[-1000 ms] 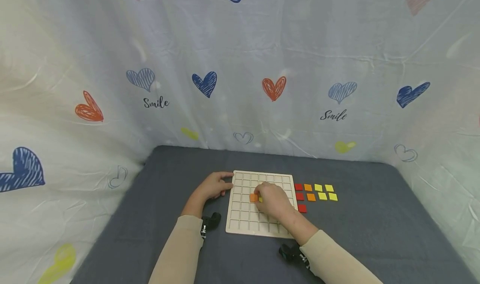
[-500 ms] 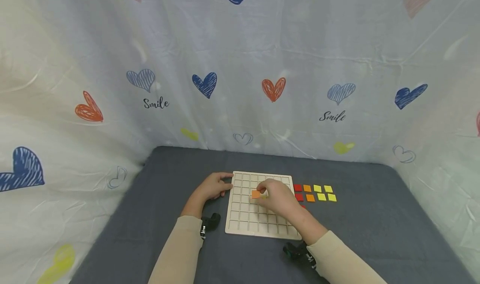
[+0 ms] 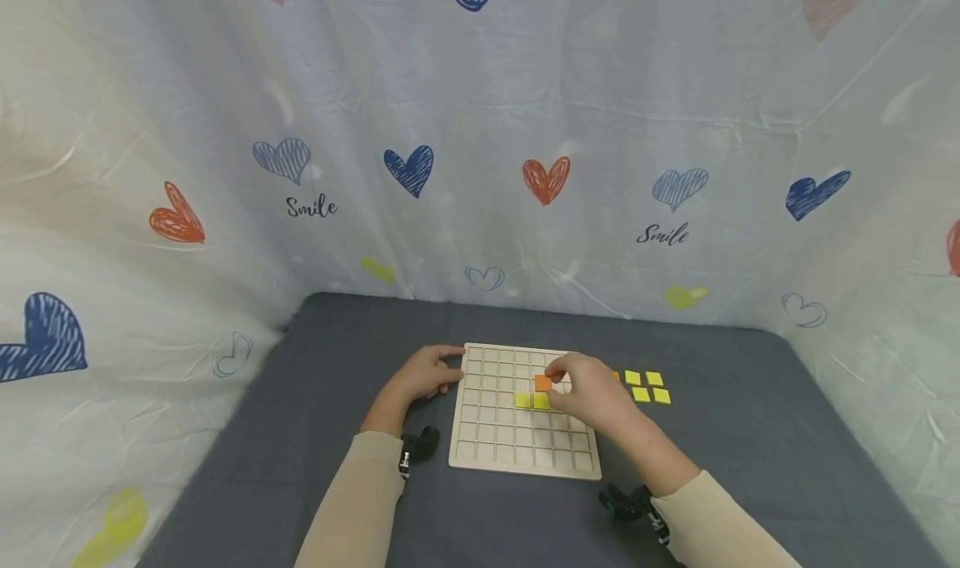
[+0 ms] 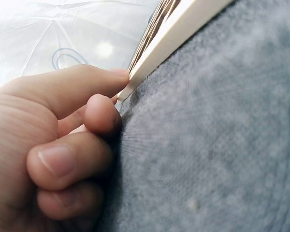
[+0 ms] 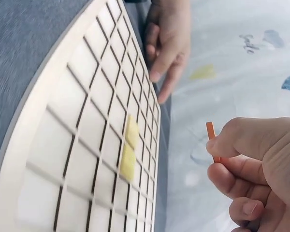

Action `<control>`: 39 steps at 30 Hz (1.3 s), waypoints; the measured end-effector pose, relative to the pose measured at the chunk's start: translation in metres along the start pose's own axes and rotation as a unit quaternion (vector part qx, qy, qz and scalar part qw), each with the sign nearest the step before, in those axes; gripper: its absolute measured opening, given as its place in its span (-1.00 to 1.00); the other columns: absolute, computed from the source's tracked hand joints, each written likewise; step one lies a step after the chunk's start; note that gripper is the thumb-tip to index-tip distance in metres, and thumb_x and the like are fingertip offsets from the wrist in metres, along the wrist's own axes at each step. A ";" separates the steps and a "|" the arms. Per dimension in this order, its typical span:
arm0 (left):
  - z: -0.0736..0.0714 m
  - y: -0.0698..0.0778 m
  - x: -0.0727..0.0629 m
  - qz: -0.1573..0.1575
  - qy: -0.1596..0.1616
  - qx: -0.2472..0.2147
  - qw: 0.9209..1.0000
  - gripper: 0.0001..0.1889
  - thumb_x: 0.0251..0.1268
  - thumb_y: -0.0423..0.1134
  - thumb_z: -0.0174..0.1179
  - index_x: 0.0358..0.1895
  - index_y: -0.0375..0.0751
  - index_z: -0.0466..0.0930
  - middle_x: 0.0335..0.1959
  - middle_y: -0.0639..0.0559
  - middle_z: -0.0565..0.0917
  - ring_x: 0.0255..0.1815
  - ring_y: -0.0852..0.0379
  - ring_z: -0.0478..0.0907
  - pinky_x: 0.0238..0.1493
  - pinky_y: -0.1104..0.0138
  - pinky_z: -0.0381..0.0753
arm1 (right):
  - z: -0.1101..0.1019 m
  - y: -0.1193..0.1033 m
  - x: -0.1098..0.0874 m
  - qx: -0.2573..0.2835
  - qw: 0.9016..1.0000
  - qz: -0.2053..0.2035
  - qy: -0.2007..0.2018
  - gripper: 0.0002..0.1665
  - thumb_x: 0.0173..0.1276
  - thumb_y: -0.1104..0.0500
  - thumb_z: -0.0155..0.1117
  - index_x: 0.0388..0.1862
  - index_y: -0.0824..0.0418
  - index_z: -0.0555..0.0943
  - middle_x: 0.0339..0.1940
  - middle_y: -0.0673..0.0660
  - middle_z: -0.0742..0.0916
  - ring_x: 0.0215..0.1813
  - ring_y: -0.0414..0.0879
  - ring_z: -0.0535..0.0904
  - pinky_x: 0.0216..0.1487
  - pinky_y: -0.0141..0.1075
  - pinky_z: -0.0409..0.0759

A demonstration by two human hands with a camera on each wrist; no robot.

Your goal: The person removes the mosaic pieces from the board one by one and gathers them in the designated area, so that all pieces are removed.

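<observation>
A pale wooden grid board [image 3: 487, 431] lies on the table, two yellow square tiles [image 3: 522, 401] side by side in neighbouring cells near its middle. Above it, my right hand [image 3: 596, 391] pinches an orange square tile [image 3: 542, 383] between thumb and finger; the right wrist view shows this tile [image 5: 210, 135] edge-on, apart from the board. My left hand [image 3: 425, 374] rests at the board's left side, with fingertips touching the edge near the far corner. In the left wrist view, its lower fingers [image 4: 70, 159] are loosely bent and hold nothing.
Right of the board, several loose yellow tiles [image 3: 654, 379] lie in rows on the grey tablecloth [image 3: 360, 326]. A sliver of an orange tile [image 3: 617, 376] shows there; my right hand and arm hide the other tiles beside it. A heart-printed curtain [image 3: 480, 218] hangs behind the table.
My right hand has lifted the orange tile from the board, left of the yellow tiles, and carried it to the right. Both yellow tiles are now uncovered. My left hand stays in place.
</observation>
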State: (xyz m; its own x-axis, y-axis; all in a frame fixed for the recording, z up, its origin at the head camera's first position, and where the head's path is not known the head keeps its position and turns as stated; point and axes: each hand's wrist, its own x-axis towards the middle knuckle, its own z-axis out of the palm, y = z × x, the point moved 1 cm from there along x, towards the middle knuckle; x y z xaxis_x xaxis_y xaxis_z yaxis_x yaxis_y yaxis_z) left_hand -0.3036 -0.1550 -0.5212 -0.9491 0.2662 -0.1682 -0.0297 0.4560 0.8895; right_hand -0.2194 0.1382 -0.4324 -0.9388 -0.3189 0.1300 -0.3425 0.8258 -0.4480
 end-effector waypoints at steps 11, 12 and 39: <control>-0.003 -0.001 -0.001 -0.009 -0.002 -0.004 1.000 -0.40 0.37 -0.26 0.38 0.46 -0.09 0.49 -0.70 -0.06 0.58 -0.86 0.20 0.14 -0.74 0.31 0.26 | -0.025 0.035 -0.019 0.015 0.998 0.053 0.008 -0.70 0.26 0.24 0.45 -0.02 0.25 0.73 -0.13 0.09 0.71 -0.12 0.05 0.64 -0.20 -0.12 0.61; -0.004 -0.001 -0.001 -0.006 -0.002 -0.002 1.000 -0.41 0.37 -0.26 0.38 0.45 -0.10 0.49 -0.70 -0.06 0.58 -0.87 0.20 0.14 -0.75 0.31 0.26 | -0.027 0.039 -0.020 0.013 0.998 0.059 0.008 -0.69 0.26 0.23 0.45 -0.02 0.26 0.73 -0.14 0.09 0.71 -0.16 0.02 0.62 -0.22 -0.14 0.59; -0.003 0.005 -0.004 -0.003 0.000 -0.003 1.000 -0.42 0.36 -0.28 0.38 0.44 -0.08 0.52 -0.71 -0.05 0.56 -0.86 0.20 0.14 -0.74 0.32 0.26 | -0.015 0.107 -0.047 -0.054 0.992 0.091 -0.065 -0.78 0.08 0.32 0.41 -0.24 0.27 0.70 -0.47 -0.01 0.57 -0.39 -0.10 0.43 -0.30 -0.16 0.43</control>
State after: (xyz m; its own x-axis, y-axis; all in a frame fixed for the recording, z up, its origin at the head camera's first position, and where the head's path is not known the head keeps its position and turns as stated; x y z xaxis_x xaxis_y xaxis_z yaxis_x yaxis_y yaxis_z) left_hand -0.3004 -0.1563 -0.5151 -0.9488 0.2643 -0.1730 -0.0367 0.4515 0.8915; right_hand -0.2125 0.2484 -0.4736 -0.9753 -0.2117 -0.0634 -0.1762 0.9179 -0.3556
